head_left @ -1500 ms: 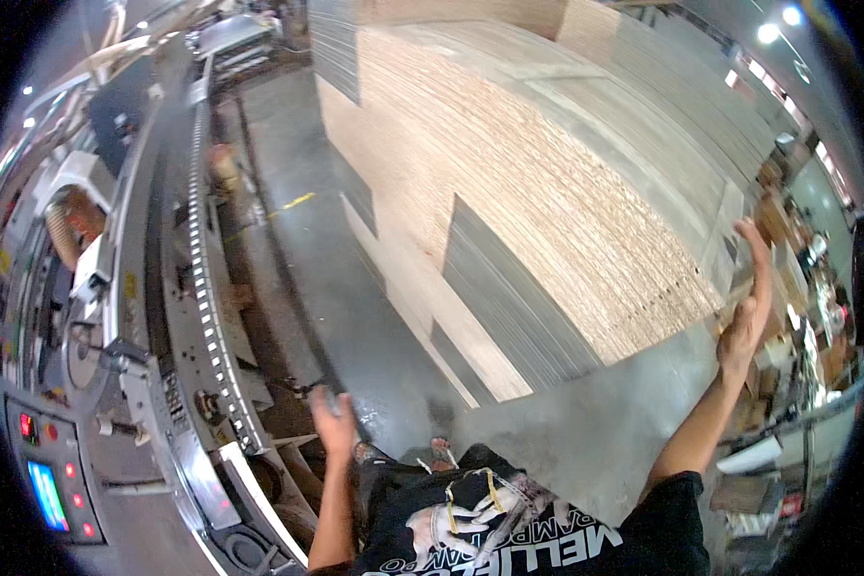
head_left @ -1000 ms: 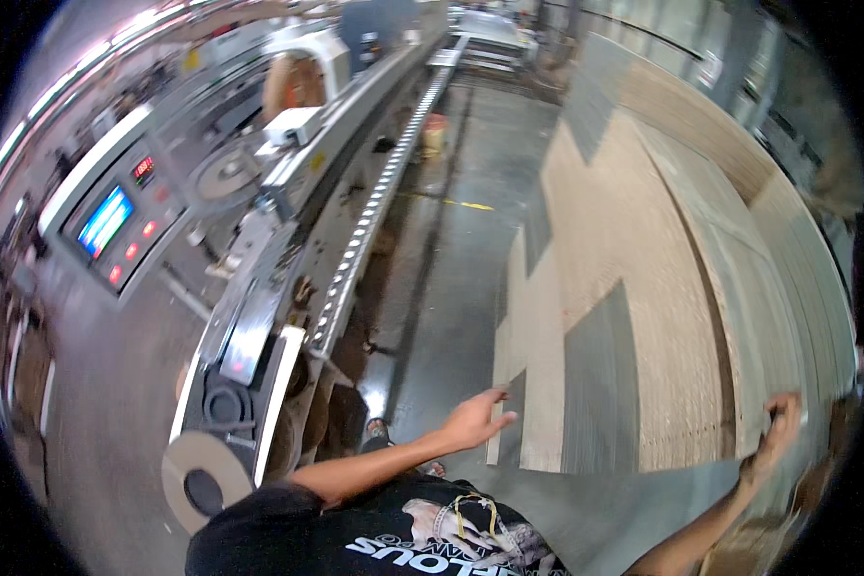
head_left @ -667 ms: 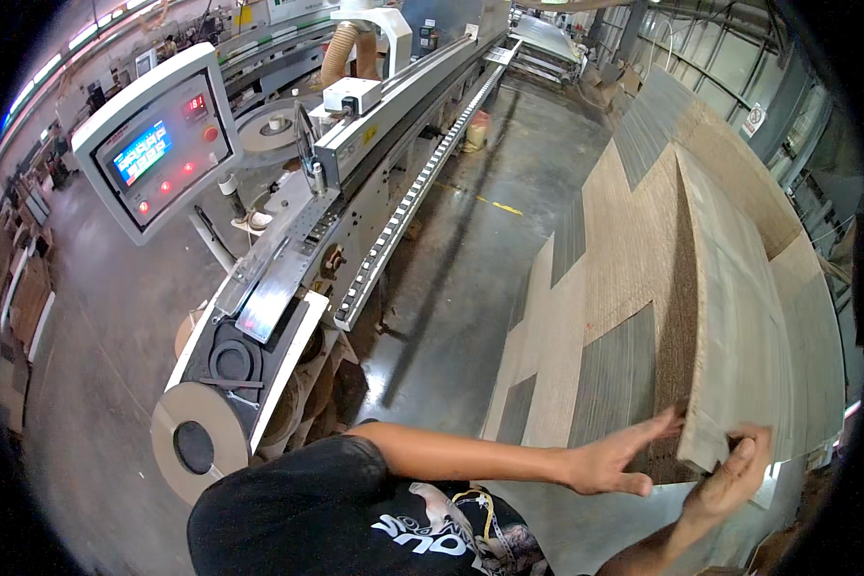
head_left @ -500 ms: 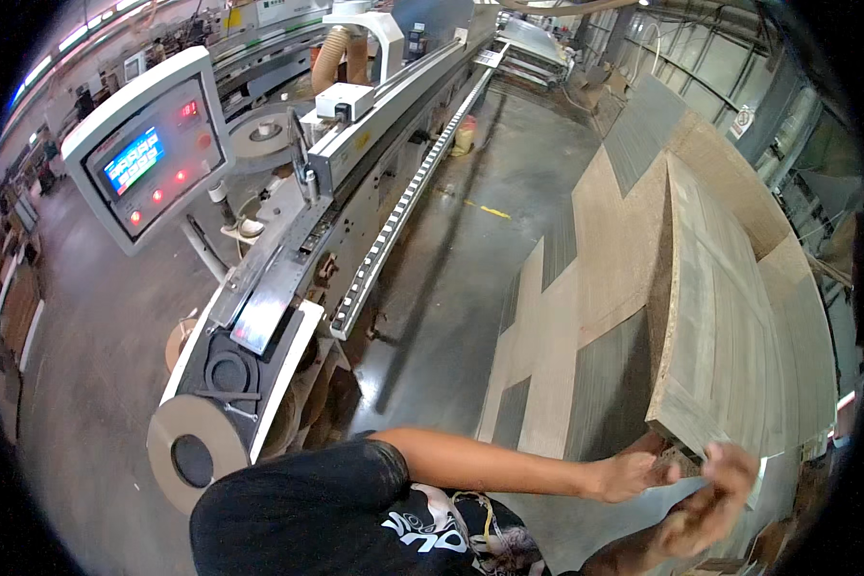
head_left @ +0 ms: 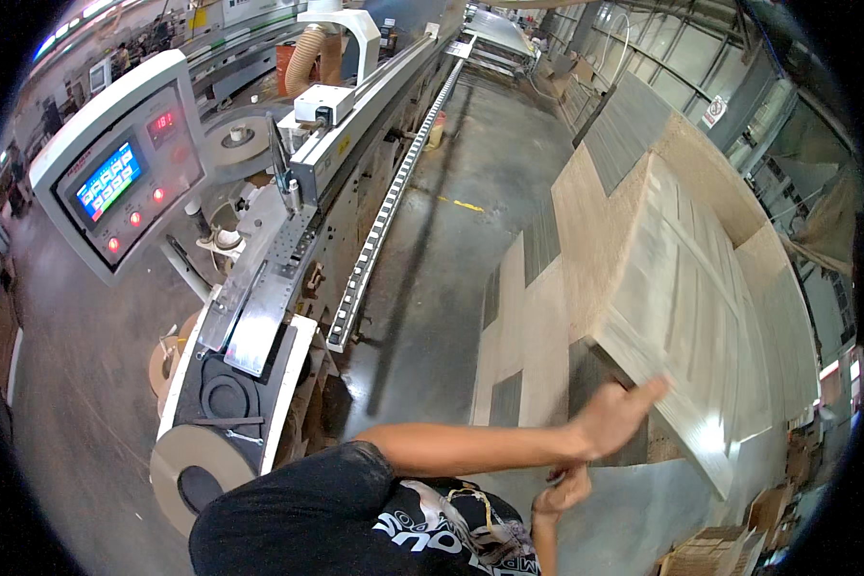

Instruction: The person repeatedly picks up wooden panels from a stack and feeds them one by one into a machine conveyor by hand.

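Note:
A large grey wood-grain panel (head_left: 682, 317) lies at an angle on the stack at the right, its near edge turned toward me. My left hand (head_left: 619, 420) reaches across and is closed on that near edge, with the thumb and fingertips over its upper face. Below it, next to the left wrist, is my right hand (head_left: 562, 490), apart from the panel. Its fingers are curled, and whether anything small is in them is hidden. Under the panel spreads a stack of boards (head_left: 557, 326) with tan and dark grey faces.
Along the left runs a long edge-banding machine (head_left: 355, 154) with a roller rail (head_left: 394, 211). Its control screen (head_left: 110, 182) is lit. A tan roll of edge tape (head_left: 173, 461) sits at its near end. Cardboard pieces (head_left: 706, 552) lie at the lower right.
The panel's near end has swung left and turned askew on the stack. My left hand has come up onto its edge, while my right hand has moved left, away from the panel.

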`<act>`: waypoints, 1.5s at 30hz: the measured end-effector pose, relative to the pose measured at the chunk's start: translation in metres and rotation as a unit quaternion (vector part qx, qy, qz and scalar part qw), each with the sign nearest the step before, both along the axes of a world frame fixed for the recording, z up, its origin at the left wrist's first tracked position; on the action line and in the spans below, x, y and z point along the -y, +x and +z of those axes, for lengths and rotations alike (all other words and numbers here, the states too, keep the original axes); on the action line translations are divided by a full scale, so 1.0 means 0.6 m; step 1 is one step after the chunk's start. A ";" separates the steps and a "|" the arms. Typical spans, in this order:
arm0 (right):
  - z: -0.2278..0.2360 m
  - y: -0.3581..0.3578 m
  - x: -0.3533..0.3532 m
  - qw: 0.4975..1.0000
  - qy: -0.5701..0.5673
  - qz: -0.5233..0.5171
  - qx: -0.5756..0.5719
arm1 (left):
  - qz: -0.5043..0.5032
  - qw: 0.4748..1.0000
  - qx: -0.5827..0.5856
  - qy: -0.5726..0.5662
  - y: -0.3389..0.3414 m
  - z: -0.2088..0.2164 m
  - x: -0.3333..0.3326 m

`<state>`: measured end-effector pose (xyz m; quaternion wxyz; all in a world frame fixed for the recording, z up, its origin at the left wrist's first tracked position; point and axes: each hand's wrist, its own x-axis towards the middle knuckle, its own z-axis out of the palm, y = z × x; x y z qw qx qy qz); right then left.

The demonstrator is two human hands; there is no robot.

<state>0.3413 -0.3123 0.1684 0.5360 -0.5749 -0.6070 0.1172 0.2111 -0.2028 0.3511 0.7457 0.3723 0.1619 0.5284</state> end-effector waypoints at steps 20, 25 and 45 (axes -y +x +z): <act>0.244 -0.137 -0.350 0.778 -0.117 0.196 -0.586 | 0.358 0.913 0.117 -0.156 -0.711 -0.259 0.058; -0.015 -0.219 -0.368 0.709 -0.311 0.208 -0.598 | 0.502 0.828 -0.009 -0.249 -0.796 -0.369 0.207; -0.311 -0.532 -0.409 0.597 -0.620 0.184 -0.475 | 0.640 0.343 -0.452 -0.518 -0.665 -0.626 0.470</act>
